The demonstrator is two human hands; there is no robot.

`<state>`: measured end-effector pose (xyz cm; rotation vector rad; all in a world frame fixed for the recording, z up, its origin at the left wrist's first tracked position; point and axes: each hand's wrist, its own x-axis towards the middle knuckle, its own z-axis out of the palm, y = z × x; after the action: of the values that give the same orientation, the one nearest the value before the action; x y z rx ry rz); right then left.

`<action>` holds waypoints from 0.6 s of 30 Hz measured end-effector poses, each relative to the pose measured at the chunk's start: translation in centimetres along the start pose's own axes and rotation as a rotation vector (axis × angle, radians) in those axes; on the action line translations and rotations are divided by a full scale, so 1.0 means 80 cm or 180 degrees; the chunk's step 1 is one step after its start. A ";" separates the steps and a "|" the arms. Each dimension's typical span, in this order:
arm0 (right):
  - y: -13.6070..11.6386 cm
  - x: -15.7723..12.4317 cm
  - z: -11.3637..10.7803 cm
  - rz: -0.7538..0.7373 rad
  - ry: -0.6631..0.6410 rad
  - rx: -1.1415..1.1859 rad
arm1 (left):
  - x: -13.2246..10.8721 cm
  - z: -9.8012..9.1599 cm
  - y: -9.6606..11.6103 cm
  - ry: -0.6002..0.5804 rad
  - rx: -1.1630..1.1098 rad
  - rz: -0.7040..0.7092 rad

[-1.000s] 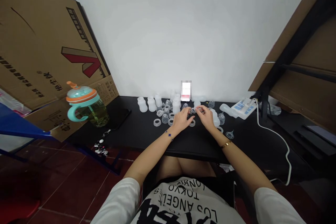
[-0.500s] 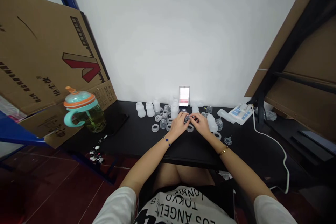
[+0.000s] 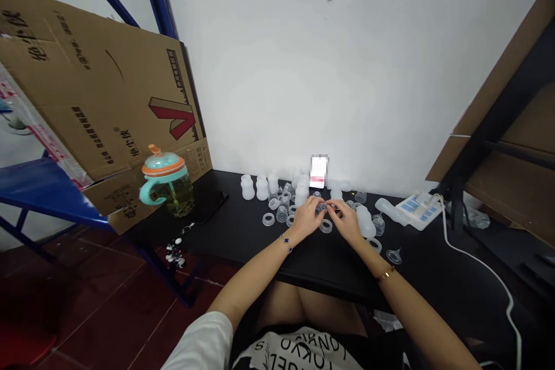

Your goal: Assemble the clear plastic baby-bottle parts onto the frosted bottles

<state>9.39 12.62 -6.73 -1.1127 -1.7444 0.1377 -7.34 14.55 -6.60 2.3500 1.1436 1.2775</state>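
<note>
Over the black table my left hand (image 3: 309, 217) and my right hand (image 3: 346, 221) meet, their fingertips close together. Between them is a small clear bottle part (image 3: 321, 207), pinched by both hands; fingers cover much of it, so its exact kind is hard to tell. A pale ring (image 3: 326, 226) lies just below the fingers. Beside my right hand a frosted baby bottle (image 3: 365, 222) lies on its side. A clear bottle nipple (image 3: 393, 255) rests farther right. Left of my left hand are a clear domed cap (image 3: 282, 213) and another ring (image 3: 268, 219).
Several frosted bottles (image 3: 262, 188) stand along the back. A lit phone (image 3: 318, 172) leans on the wall. At left are a tea-filled jug (image 3: 173, 185), a dark phone (image 3: 212, 208) and a cardboard box (image 3: 130, 92). A white power strip (image 3: 420, 210) trails a cable (image 3: 485, 269) at right.
The camera view has turned slightly left, so everything sits farther right in the picture. Both hands stay together on the small clear part.
</note>
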 end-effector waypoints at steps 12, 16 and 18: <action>0.000 0.001 0.002 0.0078 -0.0064 0.0121 | 0.001 -0.005 0.000 0.0230 -0.0253 -0.0043; 0.003 0.000 0.005 0.0121 -0.0097 0.0146 | 0.000 -0.004 -0.003 0.0189 -0.0278 -0.0021; 0.003 0.000 0.007 0.0150 -0.0080 0.0108 | 0.000 -0.004 -0.004 0.0167 -0.0294 0.0010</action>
<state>9.12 13.00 -7.12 -1.1322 -1.7325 0.2102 -7.75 14.75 -6.59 2.2659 1.0722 1.3702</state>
